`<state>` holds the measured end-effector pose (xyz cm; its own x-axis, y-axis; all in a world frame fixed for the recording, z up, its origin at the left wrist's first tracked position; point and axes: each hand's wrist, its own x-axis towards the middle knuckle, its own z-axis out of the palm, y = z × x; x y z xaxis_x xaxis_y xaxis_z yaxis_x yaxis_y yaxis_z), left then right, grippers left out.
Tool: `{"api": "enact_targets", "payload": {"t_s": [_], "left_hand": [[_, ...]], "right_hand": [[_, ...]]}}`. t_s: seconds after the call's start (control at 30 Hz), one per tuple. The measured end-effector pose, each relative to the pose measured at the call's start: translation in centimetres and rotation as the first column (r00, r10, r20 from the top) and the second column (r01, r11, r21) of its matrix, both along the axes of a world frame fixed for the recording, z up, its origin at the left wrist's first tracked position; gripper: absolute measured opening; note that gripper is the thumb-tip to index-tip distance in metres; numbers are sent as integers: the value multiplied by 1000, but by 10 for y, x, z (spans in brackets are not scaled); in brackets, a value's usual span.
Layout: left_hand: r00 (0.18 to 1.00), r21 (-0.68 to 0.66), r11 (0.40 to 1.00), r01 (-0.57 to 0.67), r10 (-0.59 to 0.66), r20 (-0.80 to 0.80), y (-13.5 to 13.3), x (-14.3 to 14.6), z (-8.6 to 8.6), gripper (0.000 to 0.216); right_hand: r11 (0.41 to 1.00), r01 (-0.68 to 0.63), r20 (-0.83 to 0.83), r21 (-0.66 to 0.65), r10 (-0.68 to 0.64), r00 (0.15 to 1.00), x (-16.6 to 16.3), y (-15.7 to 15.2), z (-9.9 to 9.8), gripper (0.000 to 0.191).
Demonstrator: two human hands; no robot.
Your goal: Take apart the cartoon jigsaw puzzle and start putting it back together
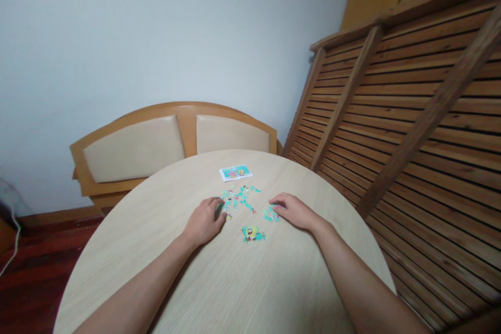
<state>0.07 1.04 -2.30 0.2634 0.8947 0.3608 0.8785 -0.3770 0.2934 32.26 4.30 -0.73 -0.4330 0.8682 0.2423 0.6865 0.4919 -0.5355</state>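
Loose jigsaw puzzle pieces [235, 199], mostly turquoise with bits of pink and yellow, lie scattered on the round table [211, 282]. My left hand [204, 219] rests at the left edge of this scatter, thumb and curved fingers apart around a few pieces. On the right, my right hand [291, 210] reaches over a smaller pile of pieces [270, 214], its fingers loosely spread and partly covering it. Between and nearer than both hands is a joined puzzle section [252, 233] with a yellow cartoon figure. No piece is visibly gripped in either hand.
A picture card [236, 172] showing cartoon figures lies beyond the pieces. Behind the table stands a wooden headboard [187, 128] with cream panels against the wall. A slatted wooden frame [391, 99] leans along the right side. A white cable [16, 242] hangs at far left.
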Motion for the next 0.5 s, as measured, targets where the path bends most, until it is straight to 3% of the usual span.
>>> {"api": "enact_targets", "payload": {"t_s": [0.27,0.5], "left_hand": [[996,20,996,90,-89,-20,10,-5,-6,41],[985,39,986,161,-158,-71,5,-4,1,33]], "right_hand": [[1000,-23,-5,-14,23,1000,1,-2,3,28],[1000,-28,-12,-5,28,1000,2,-2,1,28]]}}
